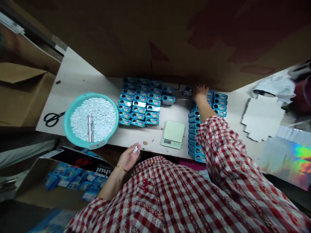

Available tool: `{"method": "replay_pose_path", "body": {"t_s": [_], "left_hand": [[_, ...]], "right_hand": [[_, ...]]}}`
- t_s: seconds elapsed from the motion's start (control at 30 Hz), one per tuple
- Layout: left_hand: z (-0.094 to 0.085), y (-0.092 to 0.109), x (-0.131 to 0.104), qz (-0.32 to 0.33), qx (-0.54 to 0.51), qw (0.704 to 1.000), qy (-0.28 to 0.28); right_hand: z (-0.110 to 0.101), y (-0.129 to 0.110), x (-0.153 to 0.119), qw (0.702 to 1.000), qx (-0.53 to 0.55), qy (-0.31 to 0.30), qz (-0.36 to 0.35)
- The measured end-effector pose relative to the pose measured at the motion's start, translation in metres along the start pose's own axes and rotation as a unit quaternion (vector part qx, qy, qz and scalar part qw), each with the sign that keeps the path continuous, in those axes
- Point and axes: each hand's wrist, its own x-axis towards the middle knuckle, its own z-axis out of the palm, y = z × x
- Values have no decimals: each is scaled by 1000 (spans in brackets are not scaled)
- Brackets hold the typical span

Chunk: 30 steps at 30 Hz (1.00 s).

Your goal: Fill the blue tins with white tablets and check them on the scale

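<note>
My left hand (129, 157), palm up and cupped, holds a few small white pellets (135, 149) near the table's front edge. My right hand (200, 92) reaches over the far end of the right-hand rows of blue tins (195, 125), its fingers spread. Just left of that hand sits a single blue tin (187, 91); I cannot tell whether the fingers touch it. Between my arms lies a pale green digital scale (173, 131) with nothing on its plate. On the left, a turquoise basin (67, 126) is full of white pellets, and a shiny metal cylinder (90, 128) rests on them.
Several blue tins (138, 108) stand in rows left of the scale. A large cardboard box (155, 42) borders the table's back. Black scissors (52, 119) lie beside the basin. White cut card (263, 118) is on the right. An open carton (31, 187) of blue packs sits below left.
</note>
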Motion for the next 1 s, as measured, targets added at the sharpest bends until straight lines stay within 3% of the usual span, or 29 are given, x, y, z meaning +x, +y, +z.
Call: {"method": "replay_pose_path", "body": {"t_s": [0.13,0.3,0.5,0.67,0.8,1.0], "left_hand": [[7,-1,5,-5,7,1000,-22],[17,-4,12,-12,42,996,-81],[22,-14,9,-22,71,991,-115],[19,-21,4,-35,88,989,-118],[14,-21,3,-29,89,987,-127],[3,-20,5,-10,64,990,-123]], "right_hand": [[-28,-10,-41,996,3,10,-90],[-52,-17,-111,985,63,-36,-159],[-34,-37,-194,969,135,-83,-191],[-14,-52,-234,966,149,-91,-192],[-7,-40,-250,963,201,-37,-177],[-7,-8,-268,952,282,79,-90]]}}
